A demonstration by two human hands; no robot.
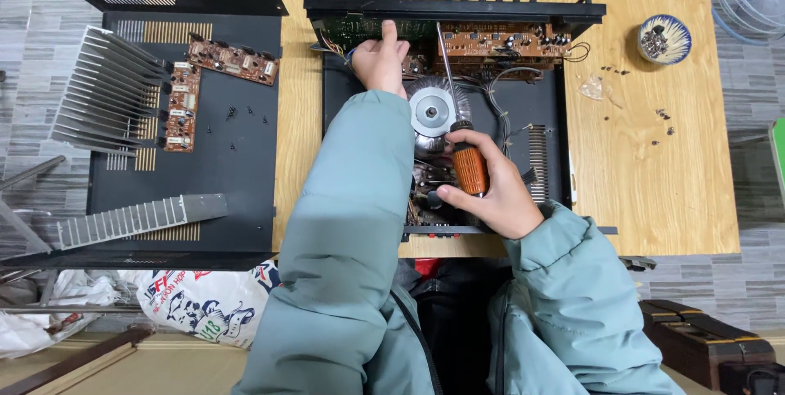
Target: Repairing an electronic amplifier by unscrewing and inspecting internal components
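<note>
Now a screw on the board (499, 39) at the table's (654, 190) far edge is being undone: screwdriver (468, 162) grasped by the right hand (491, 190), left hand (380, 60) fingers pressed flat, grasping nothing; steady downward pressure is called for next.

A finned heat sink (110, 88) and two brown circuit boards (233, 61) lie at nine o'clock; a small patterned bowl (664, 38) sits at two o'clock.

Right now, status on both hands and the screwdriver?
Left hand resting on circuit board. Right hand gripping screwdriver, tip at board. Transformer beside shaft.
</note>
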